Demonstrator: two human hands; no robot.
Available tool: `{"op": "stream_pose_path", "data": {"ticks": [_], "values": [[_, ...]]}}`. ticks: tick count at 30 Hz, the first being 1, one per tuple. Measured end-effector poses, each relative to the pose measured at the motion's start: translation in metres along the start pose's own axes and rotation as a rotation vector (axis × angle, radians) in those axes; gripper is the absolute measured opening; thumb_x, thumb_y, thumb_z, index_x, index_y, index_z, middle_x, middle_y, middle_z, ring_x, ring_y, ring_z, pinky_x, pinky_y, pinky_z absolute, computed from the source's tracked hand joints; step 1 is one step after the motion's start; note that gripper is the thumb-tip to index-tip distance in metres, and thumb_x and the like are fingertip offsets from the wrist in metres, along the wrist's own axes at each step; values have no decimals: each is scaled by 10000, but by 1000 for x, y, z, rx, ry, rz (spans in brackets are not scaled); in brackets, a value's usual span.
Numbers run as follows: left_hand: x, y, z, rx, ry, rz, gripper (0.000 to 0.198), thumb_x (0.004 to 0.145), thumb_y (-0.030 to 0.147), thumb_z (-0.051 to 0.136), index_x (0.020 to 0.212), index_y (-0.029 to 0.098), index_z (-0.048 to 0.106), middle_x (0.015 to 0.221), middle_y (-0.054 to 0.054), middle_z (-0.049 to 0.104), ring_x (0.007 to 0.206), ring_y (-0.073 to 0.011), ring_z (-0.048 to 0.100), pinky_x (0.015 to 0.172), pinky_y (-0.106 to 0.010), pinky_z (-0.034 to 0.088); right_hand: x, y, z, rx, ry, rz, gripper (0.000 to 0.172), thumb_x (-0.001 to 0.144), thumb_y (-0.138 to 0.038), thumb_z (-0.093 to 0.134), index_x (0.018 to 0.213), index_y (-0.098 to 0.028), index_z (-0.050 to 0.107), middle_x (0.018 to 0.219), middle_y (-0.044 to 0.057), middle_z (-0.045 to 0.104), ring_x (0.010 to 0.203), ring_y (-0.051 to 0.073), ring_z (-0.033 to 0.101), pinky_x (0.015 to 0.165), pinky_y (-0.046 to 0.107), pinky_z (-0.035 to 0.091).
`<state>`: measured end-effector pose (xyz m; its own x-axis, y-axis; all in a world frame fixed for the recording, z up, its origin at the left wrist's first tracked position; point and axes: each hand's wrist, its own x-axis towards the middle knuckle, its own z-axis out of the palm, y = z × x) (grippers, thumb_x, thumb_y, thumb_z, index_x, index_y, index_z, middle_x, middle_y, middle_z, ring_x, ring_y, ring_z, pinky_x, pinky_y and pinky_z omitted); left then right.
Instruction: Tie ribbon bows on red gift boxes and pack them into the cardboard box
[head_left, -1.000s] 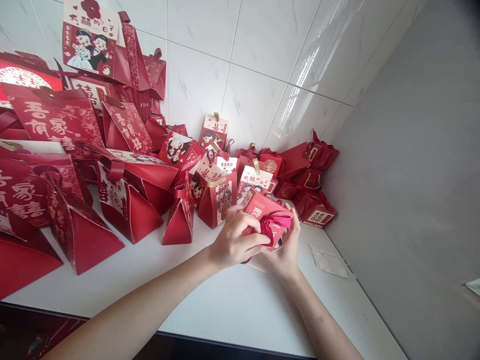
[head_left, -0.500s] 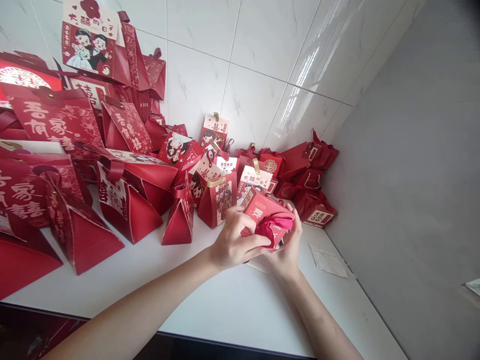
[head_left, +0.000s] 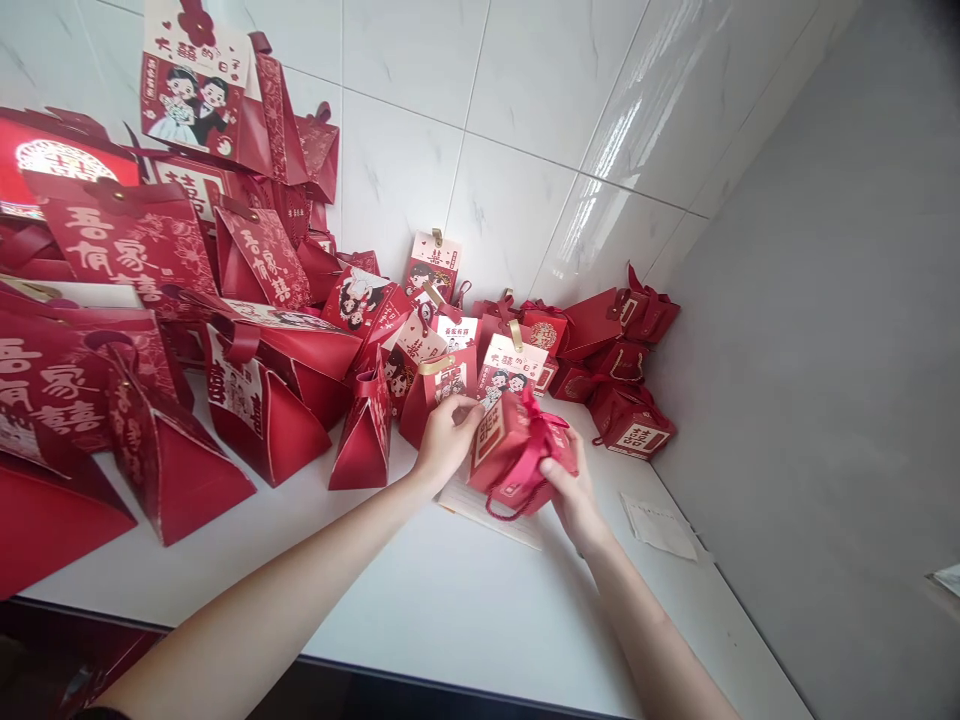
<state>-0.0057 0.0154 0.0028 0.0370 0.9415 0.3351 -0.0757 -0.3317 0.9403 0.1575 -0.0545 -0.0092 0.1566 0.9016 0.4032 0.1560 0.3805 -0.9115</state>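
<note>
A red gift box (head_left: pixel 510 450) is held tilted above the white table, its crimson ribbon (head_left: pixel 534 440) tied in a bow across it. A twisted cord handle (head_left: pixel 510 515) hangs at its lower side, and a cream label shows on its left end. My right hand (head_left: pixel 574 495) grips the box's right side, thumb on the front and the other fingers hidden behind. Closed fingertips of my left hand (head_left: pixel 452 437) pinch at the upper left edge of the box. Beneath the box lies a flat, pale printed sheet (head_left: pixel 495 522), partly covered.
Several red gift boxes (head_left: pixel 165 440) crowd the left and back of the white table (head_left: pixel 405 610), some stacked. More red boxes (head_left: pixel 634 420) sit in the right corner. A small white packet (head_left: pixel 660 525) lies near the grey wall (head_left: pixel 810 350). White tiles (head_left: pixel 405 150) line the back.
The box has been turned so its labelled end and cord handle show, and it sits slightly lower. My left hand has moved off the ribbon to the upper left edge.
</note>
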Motion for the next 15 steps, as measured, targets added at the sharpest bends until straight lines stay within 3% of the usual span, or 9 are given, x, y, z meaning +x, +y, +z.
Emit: {"op": "stream_pose_path", "data": {"ticks": [2, 6, 9, 15], "values": [[2, -2, -1, -120, -36, -116, 203, 761, 344, 565, 817, 153, 607, 882, -52, 653, 907, -205, 598, 842, -331, 442, 1, -2, 0, 198, -61, 128, 584, 794, -666, 433, 1163, -215, 484, 1146, 115, 595, 1043, 282, 590, 868, 488, 504], [-8, 6, 2, -386, -281, -169, 392, 795, 490, 500, 1008, 177, 600, 1019, -54, 660, 986, -215, 601, 835, -317, 452, -1, -6, 0, 380, -260, 300, 739, 837, -721, 143, 1189, -190, 516, 1115, 132, 614, 1034, 285, 587, 850, 540, 493], [-16, 15, 4, -433, -415, -135, 435, 803, 506, 502, 1110, 205, 570, 1113, -43, 638, 1006, -205, 596, 800, -288, 458, -4, -5, 0, 513, -332, 342, 754, 830, -731, 137, 1222, -199, 499, 1187, 134, 575, 1067, 300, 559, 848, 595, 471], [-19, 17, 4, -393, -436, -130, 456, 795, 503, 533, 1135, 199, 535, 1111, -61, 632, 983, -214, 599, 719, -282, 472, -6, -5, 3, 584, -291, 294, 593, 870, -618, 274, 1256, -216, 475, 1217, 126, 553, 1096, 307, 539, 888, 624, 442]]}}
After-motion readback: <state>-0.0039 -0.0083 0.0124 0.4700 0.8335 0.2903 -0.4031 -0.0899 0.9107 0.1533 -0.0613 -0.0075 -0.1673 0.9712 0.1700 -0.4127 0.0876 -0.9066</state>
